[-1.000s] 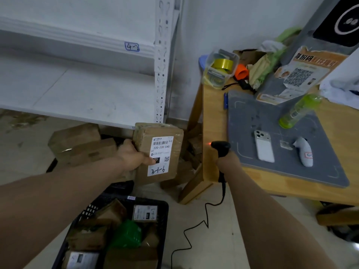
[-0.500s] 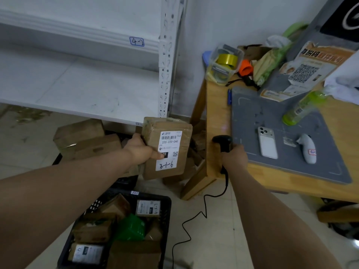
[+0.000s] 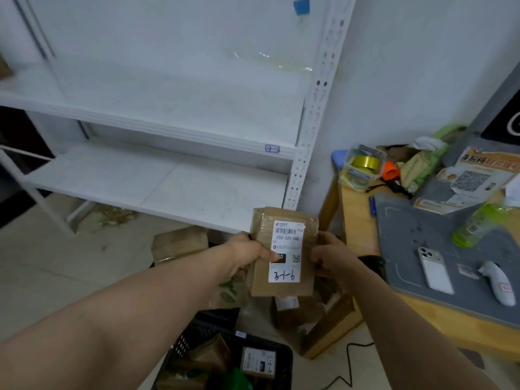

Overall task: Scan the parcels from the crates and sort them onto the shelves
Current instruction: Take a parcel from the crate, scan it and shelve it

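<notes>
You are holding the brown cardboard parcel [image 3: 283,287] upright, its white label facing you. Your left grip [image 3: 247,256] is clamping its left edge, thumb across the label, and your right grip [image 3: 330,258] is curling round its right edge. The parcel is hanging just in front of the white metal shelf [image 3: 157,184], above the black plastic crate [image 3: 194,333] and left of the wooden bench [image 3: 357,220].

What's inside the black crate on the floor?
The black crate holds brown cardboard parcels, one white-labelled box and a green bag. Whatever lies beneath them is covered, and the crate's near end is cut off by the frame.
</notes>
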Action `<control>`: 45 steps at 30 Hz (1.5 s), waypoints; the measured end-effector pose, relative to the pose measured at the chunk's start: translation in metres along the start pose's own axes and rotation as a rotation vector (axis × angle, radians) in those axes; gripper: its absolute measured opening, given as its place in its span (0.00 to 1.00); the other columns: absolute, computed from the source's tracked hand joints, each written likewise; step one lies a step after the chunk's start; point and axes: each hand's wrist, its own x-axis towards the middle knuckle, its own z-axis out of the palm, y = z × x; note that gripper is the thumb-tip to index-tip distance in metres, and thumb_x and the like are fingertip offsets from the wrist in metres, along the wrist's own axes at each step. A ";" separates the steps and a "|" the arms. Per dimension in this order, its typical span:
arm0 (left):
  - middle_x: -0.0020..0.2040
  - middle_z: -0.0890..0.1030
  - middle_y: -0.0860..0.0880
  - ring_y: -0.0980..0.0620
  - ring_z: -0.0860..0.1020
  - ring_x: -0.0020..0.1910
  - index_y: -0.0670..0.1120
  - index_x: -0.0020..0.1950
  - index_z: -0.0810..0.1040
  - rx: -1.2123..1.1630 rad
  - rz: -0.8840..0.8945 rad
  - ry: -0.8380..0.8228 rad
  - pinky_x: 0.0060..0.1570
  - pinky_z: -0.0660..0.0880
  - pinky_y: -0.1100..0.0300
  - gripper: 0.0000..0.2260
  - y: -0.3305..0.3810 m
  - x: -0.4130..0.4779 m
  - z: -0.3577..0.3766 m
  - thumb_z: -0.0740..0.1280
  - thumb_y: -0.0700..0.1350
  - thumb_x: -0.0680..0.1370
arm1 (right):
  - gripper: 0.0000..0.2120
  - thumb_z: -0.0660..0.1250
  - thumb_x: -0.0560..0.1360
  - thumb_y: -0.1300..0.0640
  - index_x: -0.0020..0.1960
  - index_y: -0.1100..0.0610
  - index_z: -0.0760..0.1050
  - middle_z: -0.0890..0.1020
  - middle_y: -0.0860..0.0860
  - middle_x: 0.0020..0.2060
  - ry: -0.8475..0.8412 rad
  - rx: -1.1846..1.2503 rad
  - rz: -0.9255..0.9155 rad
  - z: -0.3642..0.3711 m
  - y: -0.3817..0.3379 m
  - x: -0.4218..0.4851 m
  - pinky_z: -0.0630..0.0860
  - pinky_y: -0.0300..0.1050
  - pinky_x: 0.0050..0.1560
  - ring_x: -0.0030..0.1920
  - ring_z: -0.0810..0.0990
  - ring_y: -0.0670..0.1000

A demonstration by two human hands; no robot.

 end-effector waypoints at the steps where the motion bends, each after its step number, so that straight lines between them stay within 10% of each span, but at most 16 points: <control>1: 0.51 0.87 0.49 0.51 0.84 0.48 0.48 0.59 0.80 -0.003 0.007 0.001 0.40 0.79 0.56 0.22 0.002 -0.007 -0.011 0.82 0.43 0.67 | 0.28 0.65 0.73 0.68 0.70 0.50 0.68 0.81 0.55 0.57 -0.025 0.000 -0.008 0.007 -0.011 -0.007 0.79 0.59 0.58 0.56 0.81 0.58; 7: 0.50 0.87 0.47 0.49 0.85 0.45 0.42 0.67 0.73 -0.079 0.114 0.007 0.33 0.78 0.58 0.29 0.004 -0.062 -0.108 0.80 0.44 0.69 | 0.19 0.67 0.76 0.67 0.62 0.51 0.69 0.83 0.57 0.54 -0.059 -0.030 -0.130 0.080 -0.092 -0.057 0.81 0.52 0.48 0.52 0.83 0.57; 12: 0.52 0.83 0.48 0.49 0.83 0.49 0.45 0.73 0.57 -0.197 0.191 0.142 0.52 0.81 0.49 0.42 -0.025 -0.111 -0.234 0.81 0.43 0.68 | 0.25 0.69 0.75 0.64 0.68 0.50 0.68 0.85 0.52 0.52 -0.061 -0.103 -0.209 0.201 -0.157 -0.090 0.77 0.45 0.40 0.49 0.83 0.51; 22: 0.41 0.87 0.49 0.50 0.84 0.40 0.44 0.62 0.79 -0.228 0.227 0.330 0.38 0.75 0.58 0.17 -0.097 -0.208 -0.529 0.75 0.41 0.74 | 0.19 0.69 0.76 0.61 0.63 0.52 0.68 0.84 0.52 0.52 -0.153 -0.169 -0.390 0.495 -0.276 -0.161 0.79 0.56 0.59 0.48 0.82 0.52; 28: 0.46 0.85 0.48 0.50 0.81 0.45 0.45 0.57 0.80 -0.317 0.277 0.425 0.38 0.74 0.56 0.06 -0.119 -0.251 -0.630 0.67 0.43 0.81 | 0.20 0.72 0.76 0.58 0.63 0.52 0.67 0.83 0.50 0.49 -0.223 -0.234 -0.466 0.590 -0.338 -0.183 0.78 0.50 0.50 0.45 0.81 0.50; 38: 0.58 0.83 0.49 0.46 0.78 0.60 0.51 0.66 0.75 -0.415 0.402 0.604 0.60 0.74 0.42 0.30 -0.125 -0.239 -0.747 0.71 0.42 0.63 | 0.36 0.71 0.73 0.69 0.76 0.56 0.60 0.81 0.53 0.57 -0.278 -0.195 -0.696 0.682 -0.419 -0.163 0.75 0.42 0.42 0.51 0.81 0.52; 42: 0.54 0.84 0.47 0.48 0.79 0.54 0.48 0.65 0.76 -0.451 0.451 0.621 0.46 0.74 0.51 0.22 -0.098 -0.225 -0.774 0.66 0.35 0.72 | 0.31 0.69 0.72 0.71 0.72 0.57 0.66 0.82 0.54 0.56 -0.255 -0.152 -0.714 0.708 -0.440 -0.124 0.73 0.40 0.41 0.49 0.81 0.50; 45: 0.56 0.83 0.48 0.48 0.77 0.57 0.49 0.63 0.77 -0.410 0.478 0.599 0.53 0.75 0.46 0.19 -0.071 -0.194 -0.802 0.64 0.33 0.75 | 0.29 0.68 0.72 0.71 0.70 0.57 0.67 0.82 0.54 0.57 -0.219 -0.120 -0.710 0.717 -0.468 -0.086 0.71 0.39 0.38 0.46 0.80 0.48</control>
